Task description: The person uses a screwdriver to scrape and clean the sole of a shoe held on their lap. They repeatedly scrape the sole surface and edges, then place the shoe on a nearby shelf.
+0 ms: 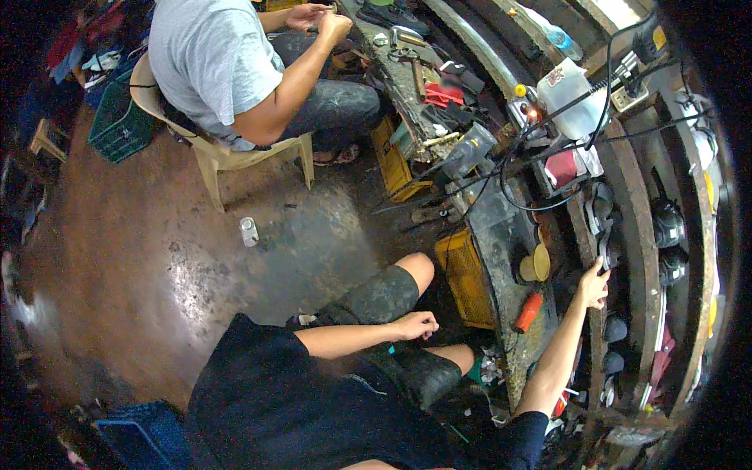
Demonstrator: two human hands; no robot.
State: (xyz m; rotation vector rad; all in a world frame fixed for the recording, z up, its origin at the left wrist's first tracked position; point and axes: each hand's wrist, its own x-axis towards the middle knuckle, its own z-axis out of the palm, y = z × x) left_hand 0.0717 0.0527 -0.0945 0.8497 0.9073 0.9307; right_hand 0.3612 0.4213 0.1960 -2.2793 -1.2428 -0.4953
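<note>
My right hand (594,290) reaches out to the wooden shelf on the right. Its thumb and fingers close on the near end of a dark shoe (606,244) lying there. Over my lap, my left hand (415,325) is loosely curled, its palm turned out of sight. Whether anything is inside that hand does not show. Between my arms on the worktable lie a red-orange cylindrical item (529,312) and a yellowish round cup (536,263).
A person in a grey shirt sits on a plastic chair (211,168) at the far left, working with both hands. Yellow crates (468,282) stand under the bench. Black cables (513,168) cross near a translucent container (565,98). More dark shoes (668,223) fill the shelves.
</note>
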